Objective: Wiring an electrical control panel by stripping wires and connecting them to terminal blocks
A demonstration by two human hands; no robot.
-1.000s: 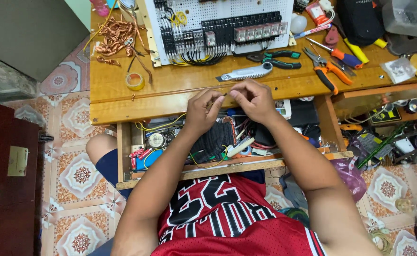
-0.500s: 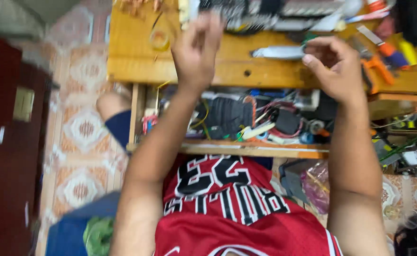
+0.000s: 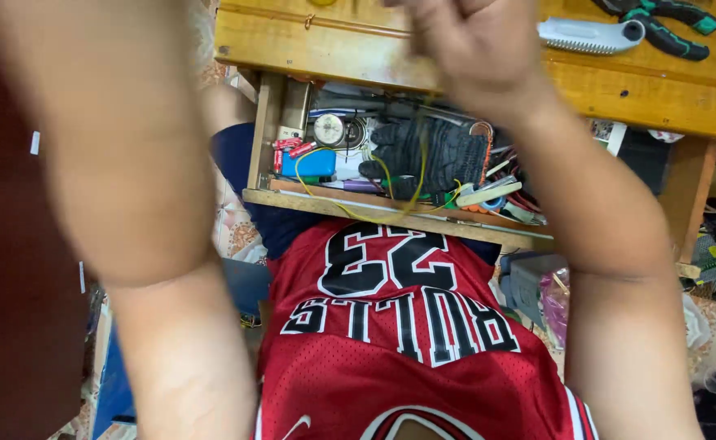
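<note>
Wooden desk (image 3: 309, 41) front edge: right hand (image 3: 476, 49) curled, seemingly pulling a thin wire (image 3: 421, 155) taut; left hand out of frame.

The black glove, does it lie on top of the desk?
No, the black glove lies in the open drawer under the desk.

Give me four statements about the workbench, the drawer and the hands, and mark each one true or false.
1. The drawer under the wooden bench is open. True.
2. A black glove lies in the drawer. True.
3. The right hand grips the green-handled pliers. False: the pliers lie on the bench, apart from the hand.
4. The left hand is plainly seen holding a tool. False: only the blurred left forearm shows; the hand is out of view.
</note>
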